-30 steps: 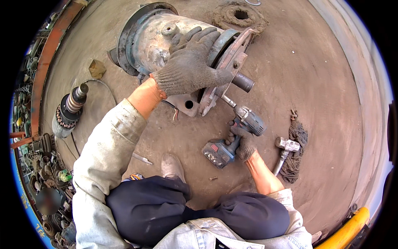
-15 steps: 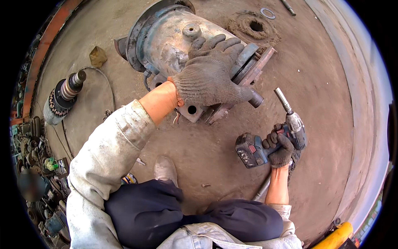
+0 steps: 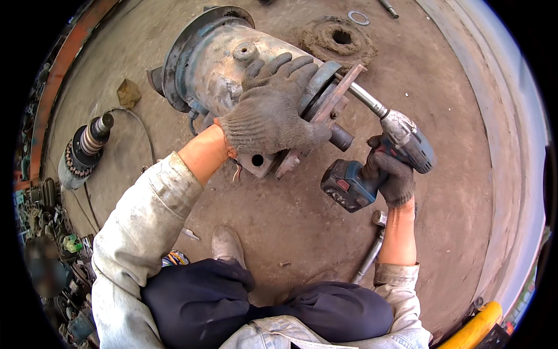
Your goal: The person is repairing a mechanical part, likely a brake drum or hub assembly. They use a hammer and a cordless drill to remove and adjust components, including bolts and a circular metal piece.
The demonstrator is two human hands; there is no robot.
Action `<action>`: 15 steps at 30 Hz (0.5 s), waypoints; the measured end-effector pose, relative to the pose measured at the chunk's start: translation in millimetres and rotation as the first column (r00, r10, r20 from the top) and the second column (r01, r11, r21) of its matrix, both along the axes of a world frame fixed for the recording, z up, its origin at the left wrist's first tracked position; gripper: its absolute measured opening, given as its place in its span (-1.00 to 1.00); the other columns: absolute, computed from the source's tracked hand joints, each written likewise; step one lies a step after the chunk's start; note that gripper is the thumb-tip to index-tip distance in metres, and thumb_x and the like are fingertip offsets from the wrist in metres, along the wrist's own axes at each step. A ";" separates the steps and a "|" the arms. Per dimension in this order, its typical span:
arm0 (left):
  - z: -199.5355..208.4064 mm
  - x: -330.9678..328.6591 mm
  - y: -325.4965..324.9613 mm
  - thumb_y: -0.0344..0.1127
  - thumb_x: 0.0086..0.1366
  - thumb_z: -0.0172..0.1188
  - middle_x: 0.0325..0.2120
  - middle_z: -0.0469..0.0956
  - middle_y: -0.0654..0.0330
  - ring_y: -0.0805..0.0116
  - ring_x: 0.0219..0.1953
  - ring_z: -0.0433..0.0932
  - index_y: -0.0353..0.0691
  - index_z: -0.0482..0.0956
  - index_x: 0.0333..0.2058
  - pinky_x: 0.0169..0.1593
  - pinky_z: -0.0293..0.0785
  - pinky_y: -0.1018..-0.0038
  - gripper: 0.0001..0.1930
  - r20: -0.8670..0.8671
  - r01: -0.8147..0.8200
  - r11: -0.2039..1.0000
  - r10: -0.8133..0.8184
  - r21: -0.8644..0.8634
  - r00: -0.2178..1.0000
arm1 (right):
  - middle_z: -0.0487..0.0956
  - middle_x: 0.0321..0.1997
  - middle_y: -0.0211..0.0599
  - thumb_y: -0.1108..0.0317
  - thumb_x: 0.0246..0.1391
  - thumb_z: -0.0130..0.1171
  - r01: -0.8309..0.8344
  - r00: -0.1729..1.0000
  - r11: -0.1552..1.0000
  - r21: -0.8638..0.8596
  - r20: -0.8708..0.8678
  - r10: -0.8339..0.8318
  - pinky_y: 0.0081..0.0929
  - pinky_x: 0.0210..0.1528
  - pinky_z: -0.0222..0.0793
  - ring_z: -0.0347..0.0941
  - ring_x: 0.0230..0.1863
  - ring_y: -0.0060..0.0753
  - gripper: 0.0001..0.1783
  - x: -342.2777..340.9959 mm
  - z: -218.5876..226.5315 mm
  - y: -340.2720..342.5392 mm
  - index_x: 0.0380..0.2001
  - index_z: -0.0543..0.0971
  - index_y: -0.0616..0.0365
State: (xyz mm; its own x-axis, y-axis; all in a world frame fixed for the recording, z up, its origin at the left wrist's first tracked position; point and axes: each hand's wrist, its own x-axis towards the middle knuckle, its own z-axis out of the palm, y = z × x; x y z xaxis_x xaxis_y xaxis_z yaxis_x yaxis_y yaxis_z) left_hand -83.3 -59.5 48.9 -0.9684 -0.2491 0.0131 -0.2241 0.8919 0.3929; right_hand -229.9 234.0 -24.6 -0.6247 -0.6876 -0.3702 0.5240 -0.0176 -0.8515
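The large cylindrical motor housing (image 3: 218,61), with worn blue-grey paint, lies on its side ahead of me. My left hand (image 3: 270,110), in a dark knit glove, rests on it with fingers spread, near the rusty end plate (image 3: 337,102). A shaft stub (image 3: 342,138) sticks out of that end. In my gloved right hand (image 3: 395,177) is a cordless impact wrench (image 3: 407,139), gripped by its handle. Its long socket (image 3: 365,98) reaches the outer side of the end plate; the tip is hidden behind the plate's edge.
To the left stands a rotor (image 3: 87,145) with a ringed shaft, beside a cable and a brownish block (image 3: 128,93). Beyond the housing lie a dirt-caked round part (image 3: 319,43) and a flat ring (image 3: 358,18). A hammer-like tool (image 3: 372,253) lies by my right forearm. Metal parts crowd the left edge.
My right hand has raised the impact wrench up and forward, bringing its socket to the end plate. My left hand stays on the housing; the whole view has shifted slightly.
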 end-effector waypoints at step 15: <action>0.7 4.6 3.4 0.57 0.02 0.43 0.57 0.23 -0.13 -0.28 0.65 0.07 -0.22 0.24 0.60 0.67 -0.12 -0.13 0.34 -0.062 -0.031 0.999 0.032 0.022 0.998 | 0.53 -0.47 -0.32 0.50 0.05 0.40 0.018 0.987 0.998 -0.067 0.162 -0.007 -0.26 -0.38 0.43 0.42 -0.53 -0.36 -0.67 -2.3 -17.5 -3.0 -0.09 0.58 0.18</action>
State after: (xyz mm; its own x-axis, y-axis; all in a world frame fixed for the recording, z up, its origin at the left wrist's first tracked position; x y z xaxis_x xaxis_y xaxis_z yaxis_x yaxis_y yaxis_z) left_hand -78.7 -56.1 49.6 -0.9576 -0.2799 0.0677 -0.2261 0.8763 0.4254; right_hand -232.2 231.0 -42.2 -0.5692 -0.7072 -0.4195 0.6537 -0.0797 -0.7525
